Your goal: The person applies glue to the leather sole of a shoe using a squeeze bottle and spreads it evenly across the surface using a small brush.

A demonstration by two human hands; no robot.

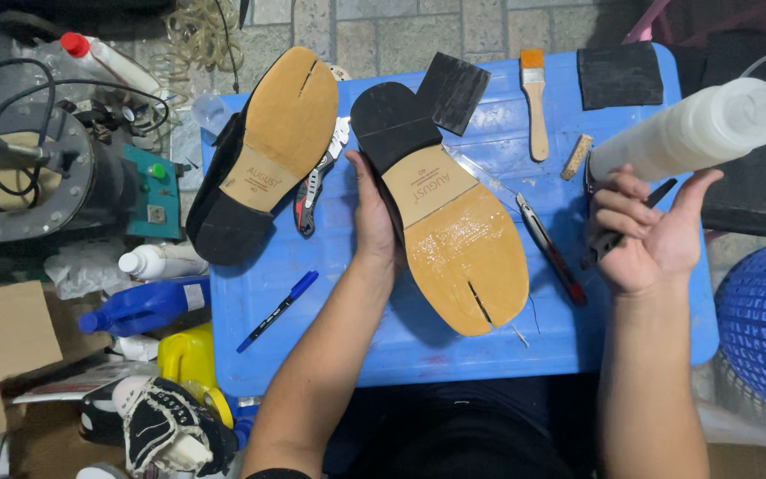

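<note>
Glossy wet-looking tan leather sole (465, 253), matt black rubber heel (394, 122), translucent plastic squeeze bottle (689, 133), smooth blue plastic table (330, 328)

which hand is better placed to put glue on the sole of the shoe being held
Right, probably: the right hand already holds the white squeeze bottle, while the left hand grips the upturned shoe at its side, steadying it.

Left forearm extends up from lower centre, bare, wrist straight. Left hand (372, 222) edge-on, thumb side up, fingers curled out of view round what it grips. Right forearm rises along the right side. Right hand (653, 232) palm toward the camera, thumb raised, fingers (618, 206) bent inward, closed round something.
</note>
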